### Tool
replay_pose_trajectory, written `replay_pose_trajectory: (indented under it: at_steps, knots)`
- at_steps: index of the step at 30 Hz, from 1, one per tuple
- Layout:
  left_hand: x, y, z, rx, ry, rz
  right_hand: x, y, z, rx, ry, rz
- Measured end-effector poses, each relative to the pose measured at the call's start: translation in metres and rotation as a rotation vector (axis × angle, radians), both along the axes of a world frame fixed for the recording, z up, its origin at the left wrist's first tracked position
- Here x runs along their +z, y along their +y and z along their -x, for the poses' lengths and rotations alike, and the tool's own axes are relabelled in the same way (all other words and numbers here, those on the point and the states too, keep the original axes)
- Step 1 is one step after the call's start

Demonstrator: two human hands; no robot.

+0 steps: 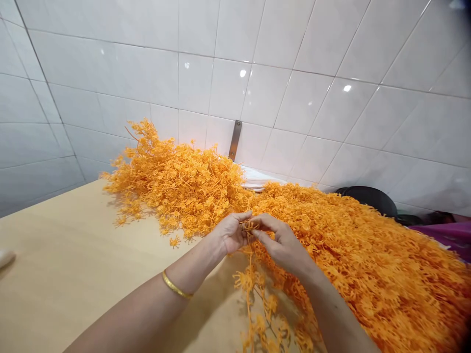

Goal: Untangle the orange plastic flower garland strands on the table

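In the head view, my left hand (234, 232) and my right hand (276, 239) meet at the middle of the picture. Both have their fingers closed on the stem end of an orange artificial flower spray (250, 282), which hangs down below them toward the table. My left palm is turned partly up, its fingertips partly hidden behind the stem. The right thumb and forefinger pinch the stem from the other side. Just behind my hands lies a heap of orange sprays (191, 184), and a larger orange heap (375, 255) spreads under and past my right forearm.
A light wooden table (73, 264) carries the heaps against a white tiled wall (294, 93). A metal bracket (234, 140) is fixed there. White material (255, 176) shows between the heaps. At the right lie a dark round object (371, 198) and purple material (441, 235). A pale object (5, 257) sits far left.
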State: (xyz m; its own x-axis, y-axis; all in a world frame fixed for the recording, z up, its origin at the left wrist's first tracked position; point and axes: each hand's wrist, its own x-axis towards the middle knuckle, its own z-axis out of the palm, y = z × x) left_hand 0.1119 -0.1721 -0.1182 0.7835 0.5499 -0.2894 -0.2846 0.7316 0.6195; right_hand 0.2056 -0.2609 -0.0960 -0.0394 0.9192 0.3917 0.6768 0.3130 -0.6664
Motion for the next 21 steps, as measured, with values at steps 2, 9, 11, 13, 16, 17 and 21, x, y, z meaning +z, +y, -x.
replay_pose_trajectory:
  at_steps: [2, 9, 11, 13, 16, 17, 21]
  knots:
    - [0.001, -0.001, 0.001, -0.039, -0.022, 0.015, 0.001, 0.001, -0.007, 0.002, 0.252, 0.042]
    - [0.003, -0.006, 0.002, -0.047, -0.043, -0.135, -0.005, 0.006, -0.021, -0.080, 0.782, 0.188]
    - [0.003, -0.007, 0.002, -0.006, -0.008, -0.166, -0.007, 0.007, -0.022, -0.063, 0.782, 0.216]
    - [0.004, -0.008, 0.001, 0.000, 0.014, -0.196, -0.009, 0.008, -0.024, -0.047, 0.761, 0.220]
    - [0.005, -0.010, 0.002, -0.041, 0.011, -0.255, -0.011, 0.008, -0.025, -0.041, 0.752, 0.216]
    - [0.005, -0.010, 0.002, -0.055, 0.008, -0.266, -0.011, 0.008, -0.025, -0.039, 0.750, 0.214]
    - [0.005, -0.011, 0.001, -0.074, 0.022, -0.273, -0.010, 0.009, -0.025, -0.068, 0.738, 0.203]
